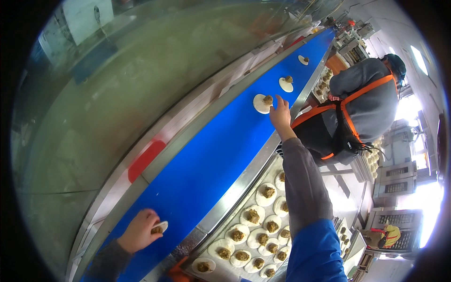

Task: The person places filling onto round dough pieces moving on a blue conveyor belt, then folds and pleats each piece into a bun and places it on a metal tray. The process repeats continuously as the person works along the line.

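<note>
My left hand (139, 230) is closed on a small white dough round (163, 226) with brown filling, held tilted over the near end of the blue conveyor belt (204, 162). The fingers hide part of that piece. Farther up the belt my right hand (281, 117) reaches out, thumb and forefinger apart, beside a flat dough round (261, 105) topped with a lump of filling. Its fingertips are at the edge of that round; whether they touch it I cannot tell. Beyond lie another topped round (284, 85) and a smaller-looking one (301, 60).
Right of the belt, a tray (249, 197) holds rows of filled dough rounds. A co-worker (364, 101) in grey with orange straps stands at the belt's right, near another filled tray (322, 87). A metal rail (244, 181) edges the belt. Another person (389, 236) is farther back.
</note>
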`<state>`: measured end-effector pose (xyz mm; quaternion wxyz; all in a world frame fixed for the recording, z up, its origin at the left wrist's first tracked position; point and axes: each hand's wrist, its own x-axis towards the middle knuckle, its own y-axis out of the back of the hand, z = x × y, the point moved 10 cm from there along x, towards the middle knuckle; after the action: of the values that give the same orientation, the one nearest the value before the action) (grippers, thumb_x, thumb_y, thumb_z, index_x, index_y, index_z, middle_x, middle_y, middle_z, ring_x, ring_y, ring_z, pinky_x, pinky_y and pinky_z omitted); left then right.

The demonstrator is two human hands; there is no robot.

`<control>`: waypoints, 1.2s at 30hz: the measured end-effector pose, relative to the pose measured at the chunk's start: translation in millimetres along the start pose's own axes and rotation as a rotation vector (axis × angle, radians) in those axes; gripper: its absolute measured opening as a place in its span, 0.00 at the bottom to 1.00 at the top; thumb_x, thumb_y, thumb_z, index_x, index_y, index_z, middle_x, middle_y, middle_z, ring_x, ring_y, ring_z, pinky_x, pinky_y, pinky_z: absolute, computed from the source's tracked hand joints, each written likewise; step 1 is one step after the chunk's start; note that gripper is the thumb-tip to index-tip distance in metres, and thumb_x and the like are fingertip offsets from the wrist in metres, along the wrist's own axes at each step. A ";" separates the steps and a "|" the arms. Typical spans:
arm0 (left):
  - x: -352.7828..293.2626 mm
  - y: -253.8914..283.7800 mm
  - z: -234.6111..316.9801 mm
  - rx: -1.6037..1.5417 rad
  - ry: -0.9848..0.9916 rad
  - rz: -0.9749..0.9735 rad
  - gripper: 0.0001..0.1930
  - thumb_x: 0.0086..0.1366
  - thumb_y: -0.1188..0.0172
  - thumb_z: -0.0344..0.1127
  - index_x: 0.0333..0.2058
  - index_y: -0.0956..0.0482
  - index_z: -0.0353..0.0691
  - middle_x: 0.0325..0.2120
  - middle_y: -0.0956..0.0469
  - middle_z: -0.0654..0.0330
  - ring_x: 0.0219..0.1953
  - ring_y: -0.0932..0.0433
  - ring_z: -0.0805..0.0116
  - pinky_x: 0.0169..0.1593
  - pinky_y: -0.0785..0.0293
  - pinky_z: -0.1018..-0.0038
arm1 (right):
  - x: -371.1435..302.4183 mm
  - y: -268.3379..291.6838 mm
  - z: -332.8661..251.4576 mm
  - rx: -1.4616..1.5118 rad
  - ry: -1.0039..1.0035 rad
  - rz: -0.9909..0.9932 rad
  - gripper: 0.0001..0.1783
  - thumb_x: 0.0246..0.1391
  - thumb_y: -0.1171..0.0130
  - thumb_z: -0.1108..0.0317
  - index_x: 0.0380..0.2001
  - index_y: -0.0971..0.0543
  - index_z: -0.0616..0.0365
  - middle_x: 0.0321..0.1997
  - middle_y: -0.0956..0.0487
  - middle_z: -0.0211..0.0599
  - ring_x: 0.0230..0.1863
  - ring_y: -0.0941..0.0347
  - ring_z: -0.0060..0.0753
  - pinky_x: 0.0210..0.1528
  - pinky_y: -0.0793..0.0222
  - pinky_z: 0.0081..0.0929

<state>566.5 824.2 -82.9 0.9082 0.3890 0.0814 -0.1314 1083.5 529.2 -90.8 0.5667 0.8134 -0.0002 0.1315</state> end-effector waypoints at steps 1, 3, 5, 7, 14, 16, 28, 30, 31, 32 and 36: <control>-10.8 -4.3 -11.2 -0.039 0.092 -0.046 0.27 0.52 0.24 0.37 0.47 0.25 0.35 0.39 0.26 0.50 0.44 0.25 0.50 0.47 0.28 0.58 | 0.1 -6.6 -7.9 -0.016 0.036 -0.034 0.29 0.55 0.45 0.71 0.62 0.29 0.47 0.65 0.30 0.42 0.59 0.27 0.50 0.58 0.28 0.43; -35.6 -14.4 -32.4 -0.089 0.269 -0.126 0.27 0.53 0.25 0.36 0.48 0.26 0.35 0.40 0.25 0.49 0.44 0.24 0.49 0.47 0.26 0.59 | -5.4 -10.3 -28.8 -0.058 0.179 -0.039 0.28 0.53 0.47 0.75 0.59 0.26 0.46 0.63 0.29 0.40 0.60 0.28 0.51 0.61 0.30 0.44; -58.1 -9.5 -47.7 -0.286 0.365 -0.033 0.27 0.55 0.27 0.34 0.51 0.27 0.34 0.43 0.23 0.49 0.45 0.22 0.52 0.49 0.24 0.62 | -20.6 -21.3 -48.9 -0.039 0.343 -0.182 0.25 0.54 0.47 0.74 0.56 0.23 0.46 0.61 0.28 0.40 0.59 0.28 0.50 0.61 0.30 0.43; -77.0 -9.9 -66.5 -0.464 0.480 0.012 0.27 0.55 0.28 0.33 0.53 0.27 0.34 0.45 0.22 0.50 0.47 0.21 0.56 0.51 0.24 0.65 | -39.4 -22.8 -61.8 -0.085 0.449 -0.246 0.20 0.55 0.41 0.71 0.52 0.20 0.47 0.57 0.25 0.40 0.56 0.27 0.50 0.59 0.29 0.41; -123.7 -24.0 -77.8 -0.948 0.679 0.164 0.25 0.59 0.33 0.30 0.56 0.27 0.37 0.46 0.20 0.58 0.48 0.21 0.68 0.53 0.24 0.70 | -81.0 -44.0 -57.7 0.216 0.199 -0.383 0.18 0.58 0.36 0.54 0.50 0.16 0.48 0.49 0.19 0.46 0.52 0.23 0.50 0.54 0.28 0.41; -133.6 -34.8 -61.7 -1.131 0.657 0.138 0.25 0.61 0.37 0.28 0.58 0.29 0.38 0.47 0.21 0.59 0.50 0.22 0.67 0.54 0.24 0.69 | -83.9 -42.5 -85.9 0.024 0.503 -0.224 0.26 0.59 0.35 0.53 0.56 0.21 0.53 0.52 0.17 0.44 0.52 0.20 0.41 0.54 0.25 0.36; -136.5 -135.8 92.7 -1.122 0.444 -0.265 0.29 0.63 0.34 0.33 0.61 0.32 0.35 0.52 0.24 0.56 0.54 0.22 0.62 0.59 0.25 0.68 | -224.7 -73.6 -171.3 0.230 0.581 -0.511 0.35 0.47 0.30 0.42 0.51 0.23 0.55 0.43 0.17 0.46 0.45 0.21 0.51 0.46 0.25 0.46; -114.8 -162.7 131.4 -0.686 0.113 -0.243 0.28 0.63 0.33 0.36 0.58 0.31 0.35 0.49 0.23 0.55 0.53 0.23 0.59 0.58 0.28 0.68 | -254.5 -48.1 -164.3 0.414 0.398 -0.593 0.37 0.49 0.30 0.45 0.57 0.26 0.55 0.47 0.18 0.47 0.48 0.21 0.49 0.48 0.25 0.43; -105.5 -182.5 143.7 -0.642 0.050 -0.236 0.28 0.63 0.33 0.37 0.59 0.31 0.35 0.48 0.24 0.53 0.52 0.23 0.56 0.57 0.28 0.66 | -269.2 -24.9 -163.4 0.521 0.362 -0.561 0.38 0.49 0.28 0.50 0.59 0.27 0.56 0.50 0.19 0.47 0.49 0.21 0.46 0.51 0.25 0.39; -100.0 -199.9 156.0 -0.643 -0.008 -0.215 0.28 0.63 0.33 0.37 0.59 0.32 0.36 0.47 0.24 0.51 0.51 0.23 0.53 0.56 0.28 0.65 | -290.8 2.5 -163.6 0.651 0.361 -0.514 0.39 0.50 0.26 0.54 0.61 0.27 0.57 0.53 0.19 0.46 0.51 0.21 0.43 0.54 0.25 0.34; -78.4 -249.0 170.9 -0.571 -0.030 -0.085 0.28 0.61 0.34 0.35 0.57 0.32 0.36 0.44 0.25 0.48 0.48 0.24 0.47 0.51 0.27 0.60 | -426.1 89.8 -102.3 1.057 0.121 -1.071 0.42 0.46 0.24 0.62 0.62 0.30 0.64 0.53 0.20 0.40 0.54 0.24 0.33 0.57 0.26 0.32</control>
<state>424.4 548.5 -117.0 0.9757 0.1117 0.1181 -0.1470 636.8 528.0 -66.2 0.0863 0.8571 0.4895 -0.1352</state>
